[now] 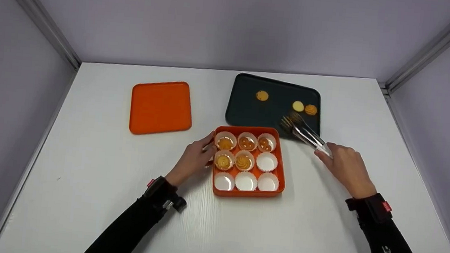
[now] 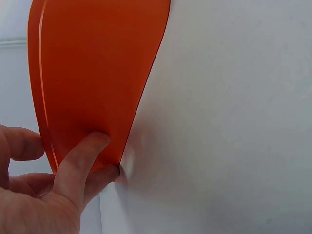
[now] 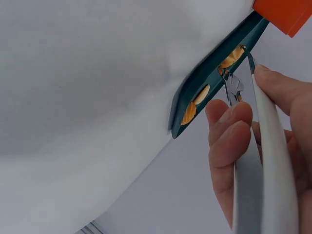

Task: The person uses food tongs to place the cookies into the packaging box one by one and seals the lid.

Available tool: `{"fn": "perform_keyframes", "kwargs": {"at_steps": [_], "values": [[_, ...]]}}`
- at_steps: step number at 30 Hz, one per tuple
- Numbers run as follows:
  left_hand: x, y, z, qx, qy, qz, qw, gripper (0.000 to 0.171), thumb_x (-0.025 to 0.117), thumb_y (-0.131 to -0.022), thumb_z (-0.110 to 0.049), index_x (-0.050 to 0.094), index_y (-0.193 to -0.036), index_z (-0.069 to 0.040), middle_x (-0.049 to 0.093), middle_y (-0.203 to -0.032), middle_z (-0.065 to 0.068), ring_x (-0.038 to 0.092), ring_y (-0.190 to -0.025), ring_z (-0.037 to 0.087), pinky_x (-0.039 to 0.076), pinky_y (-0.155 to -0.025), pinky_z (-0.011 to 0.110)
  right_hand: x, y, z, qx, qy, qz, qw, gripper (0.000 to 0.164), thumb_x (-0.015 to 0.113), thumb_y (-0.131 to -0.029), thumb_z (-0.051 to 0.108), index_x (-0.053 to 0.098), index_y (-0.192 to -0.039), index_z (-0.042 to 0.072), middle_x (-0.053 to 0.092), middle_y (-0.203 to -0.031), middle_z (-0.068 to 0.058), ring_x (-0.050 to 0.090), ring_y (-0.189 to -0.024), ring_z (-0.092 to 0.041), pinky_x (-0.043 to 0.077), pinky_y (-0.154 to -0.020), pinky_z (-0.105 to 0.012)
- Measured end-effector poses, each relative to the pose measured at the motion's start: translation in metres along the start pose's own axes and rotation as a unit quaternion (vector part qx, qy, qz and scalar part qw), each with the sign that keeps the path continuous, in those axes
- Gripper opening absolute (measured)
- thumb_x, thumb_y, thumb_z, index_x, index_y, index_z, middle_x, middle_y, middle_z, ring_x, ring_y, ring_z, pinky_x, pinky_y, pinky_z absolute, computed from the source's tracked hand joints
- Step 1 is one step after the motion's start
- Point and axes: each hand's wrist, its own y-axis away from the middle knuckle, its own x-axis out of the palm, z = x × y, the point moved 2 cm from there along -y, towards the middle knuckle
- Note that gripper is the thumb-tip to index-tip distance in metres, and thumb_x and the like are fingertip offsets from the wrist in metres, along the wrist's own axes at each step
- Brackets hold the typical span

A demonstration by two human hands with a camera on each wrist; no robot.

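An orange box (image 1: 248, 195) holds rows of white paper cups (image 1: 246, 181). Several cups contain golden cookies (image 1: 243, 162); the others show white bottoms. My left hand (image 1: 193, 158) rests against the box's left side, with fingertips (image 2: 100, 140) pressing its outer wall. My right hand (image 1: 345, 165) grips metal tongs (image 1: 309, 137) with white handles, pinched between thumb and fingers. The tong tips reach over the near edge of a dark green tray (image 1: 246, 112). In the right wrist view they stand on either side of a golden cookie (image 3: 232, 57) on that tray.
Farther back on the dark tray lie a round speckled cookie (image 1: 262, 95), a pale round cookie (image 1: 298, 106) and a swirled cookie (image 1: 310, 109). A flat orange tray (image 1: 161, 108) lies at the back left of the white table (image 1: 80, 195). Pale panels enclose the table.
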Motion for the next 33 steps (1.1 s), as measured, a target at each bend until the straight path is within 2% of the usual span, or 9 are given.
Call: {"fn": "perform_keyframes", "kwargs": {"at_steps": [4,6,10,12,15,20,25,27,33], "values": [[0.001,0.000,0.001,-0.001,-0.005,-0.002,1.0000,0.059,0.050,-0.108,-0.023,0.032,-0.162,-0.011,0.047,-0.158,0.012,0.064,-0.122,0.024,0.063,-0.082,0.034,0.000,0.000,-0.006,0.049,-0.044,0.036,0.997,0.057,0.069,-0.101,0.034,0.066,-0.122,-0.019,0.069,-0.107,-0.037,0.071,-0.090,-0.047,0.058,-0.072,-0.058],[0.000,0.000,0.001,-0.001,-0.005,-0.003,1.0000,0.058,0.050,-0.108,-0.022,0.032,-0.162,-0.011,0.047,-0.158,0.012,0.064,-0.121,0.023,0.063,-0.082,0.033,-0.001,0.000,-0.009,0.075,-0.060,0.052,0.994,0.062,0.067,-0.102,0.038,0.063,-0.127,-0.019,0.067,-0.112,-0.038,0.070,-0.094,-0.047,0.057,-0.073,-0.057],[0.000,-0.001,0.001,0.003,-0.005,-0.002,1.0000,0.058,0.050,-0.108,-0.022,0.033,-0.162,-0.009,0.047,-0.158,0.012,0.064,-0.118,0.022,0.063,-0.080,0.033,-0.002,0.001,-0.012,0.095,-0.076,0.067,0.990,0.067,0.066,-0.102,0.042,0.061,-0.130,-0.019,0.067,-0.113,-0.039,0.068,-0.090,-0.041,0.053,-0.068,-0.047],[0.001,-0.001,0.001,0.003,-0.006,-0.002,1.0000,0.058,0.050,-0.108,-0.021,0.033,-0.162,-0.009,0.047,-0.158,0.012,0.065,-0.118,0.022,0.063,-0.080,0.032,-0.004,0.002,-0.012,0.095,-0.079,0.068,0.990,0.068,0.066,-0.102,0.043,0.061,-0.131,-0.018,0.070,-0.103,-0.036,0.067,-0.083,-0.037,0.050,-0.064,-0.041],[0.000,-0.001,0.001,0.004,-0.002,-0.004,1.0000,0.058,0.051,-0.108,-0.021,0.033,-0.162,-0.009,0.048,-0.157,0.013,0.065,-0.120,0.024,0.063,-0.081,0.034,-0.007,0.003,-0.010,0.086,-0.082,0.062,0.991,0.067,0.067,-0.101,0.042,0.062,-0.130,-0.019,0.069,-0.083,-0.029,0.062,-0.074,-0.032,0.045,-0.059,-0.035],[0.000,0.000,0.002,-0.002,0.011,-0.016,0.9998,0.058,0.054,-0.106,-0.019,0.037,-0.161,-0.011,0.052,-0.154,0.013,0.067,-0.117,0.026,0.063,-0.080,0.035,-0.015,0.005,-0.004,0.050,-0.087,0.036,0.994,0.058,0.072,-0.099,0.035,0.066,-0.126,-0.016,0.070,-0.079,-0.026,0.068,-0.078,-0.036,0.048,-0.060,-0.037],[0.001,0.001,0.002,-0.011,0.023,-0.024,0.9994,0.057,0.055,-0.106,-0.018,0.039,-0.160,-0.013,0.051,-0.154,0.012,0.068,-0.116,0.025,0.063,-0.079,0.034,-0.026,0.011,0.002,0.017,-0.104,0.034,0.994,0.049,0.074,-0.098,0.028,0.069,-0.125,-0.012,0.074,-0.086,-0.021,0.060,-0.070,-0.024,0.042,-0.054,-0.028],[0.002,0.001,0.002,-0.016,0.025,-0.025,0.9993,0.057,0.055,-0.106,-0.019,0.039,-0.160,-0.014,0.051,-0.155,0.011,0.067,-0.117,0.024,0.063,-0.079,0.034,-0.030,0.013,0.004,0.005,-0.113,0.035,0.993,0.046,0.075,-0.097,0.026,0.070,-0.125,-0.010,0.076,-0.097,-0.021,0.057,-0.068,-0.020,0.039,-0.051,-0.025],[0.002,0.002,0.001,-0.022,0.039,-0.031,0.9985,0.056,0.055,-0.105,-0.018,0.040,-0.160,-0.014,0.050,-0.156,0.010,0.066,-0.119,0.024,0.063,-0.080,0.035,-0.042,0.020,0.011,-0.018,-0.112,0.044,0.993,0.042,0.078,-0.095,0.024,0.073,-0.122,-0.007,0.077,-0.104,-0.017,0.063,-0.073,-0.018,0.047,-0.056,-0.025]]}}
